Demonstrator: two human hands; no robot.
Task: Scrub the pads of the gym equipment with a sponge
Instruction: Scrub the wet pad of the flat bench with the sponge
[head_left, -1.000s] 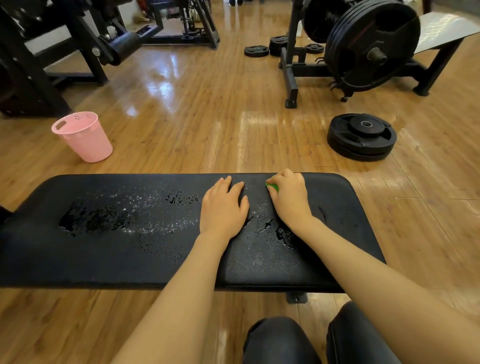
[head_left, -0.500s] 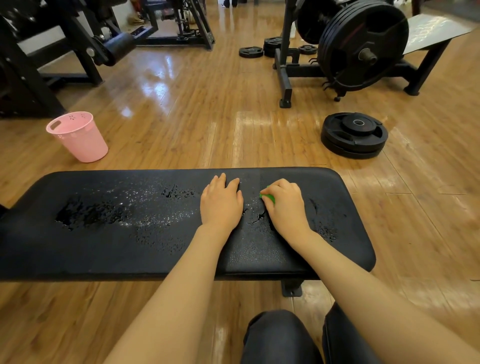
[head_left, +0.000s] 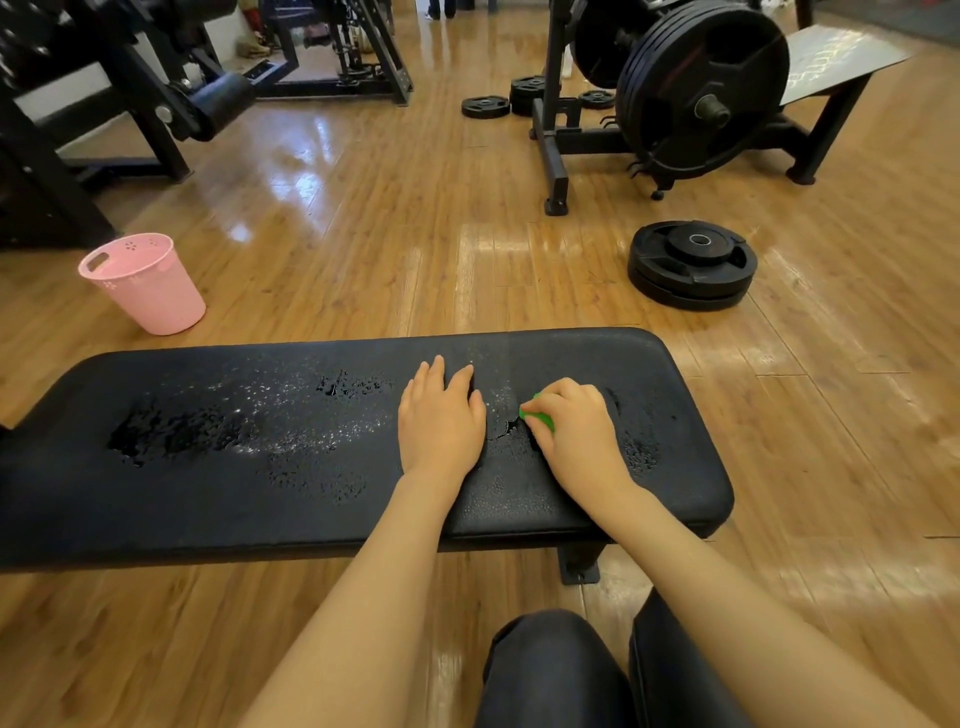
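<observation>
Far out beyond your left hand (head_left: 441, 415), on the floor past the bench's far edge, stands a pink bin (head_left: 148, 286); it plays no part in the stroke. The bench pad (head_left: 208, 493) runs crosswise in front of you, its long axis going left to right, and most of its length lies to the left of both hands. That stretch carries beaded wet patches (head_left: 176, 431), the largest well out to the left of your left hand, a smaller one just beyond its fingertips.

Your left hand lies flat on the pad, palm down, fingers straight and close together, holding nothing; it looks to be bracing you. Just to its right, with a narrow strip of wet pad between, your right hand (head_left: 576, 431) curls over the green sponge (head_left: 537, 415), fingers bent round it and pressing it to the pad. Only a sliver of green shows at the fingers on the side facing your left hand; the rest is hidden under the palm.

So the sponge sits near the right end of the pad, and the long unscrubbed run lies leftward along the pad's axis. Your braced left hand lies directly in that path, so I judge it must shift before a long stroke. To the right of your right hand only a short length of pad remains, and beyond that, on the floor, lies a stack of weight plates (head_left: 691, 265).
</observation>
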